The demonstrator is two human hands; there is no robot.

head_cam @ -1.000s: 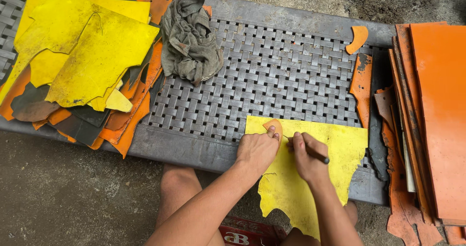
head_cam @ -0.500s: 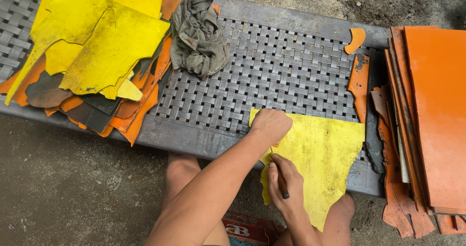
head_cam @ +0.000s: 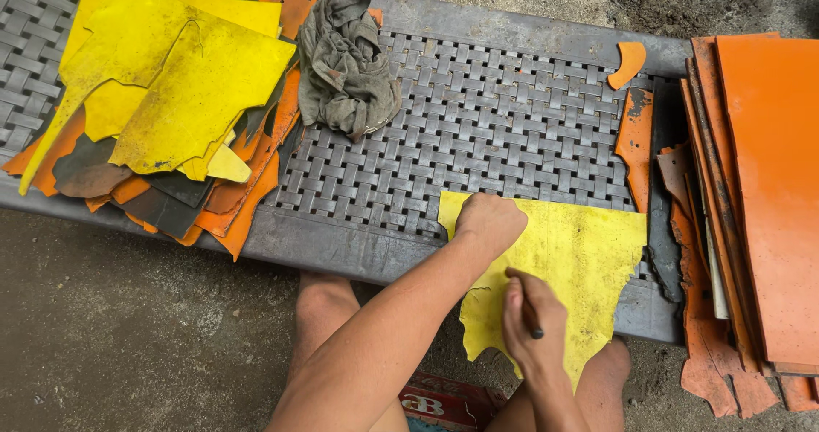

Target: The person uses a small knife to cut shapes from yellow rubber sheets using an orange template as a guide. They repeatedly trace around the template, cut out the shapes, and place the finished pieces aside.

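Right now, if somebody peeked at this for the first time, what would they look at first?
Probably the bright yellow sheet at the woven grey bench's near edge, with the left hand pressing on it and the right hand holding a thin dark tool over it. Next, the yellow and orange pile far left and a crumpled grey rag beside it.

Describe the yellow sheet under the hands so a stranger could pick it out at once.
On the grey woven-metal bench, look to the near edge, right of centre. A yellow sheet lies there alone, overhanging the edge, with the left hand pressing it and the right hand holding a dark tool. The other yellow sheets are stacked far left.
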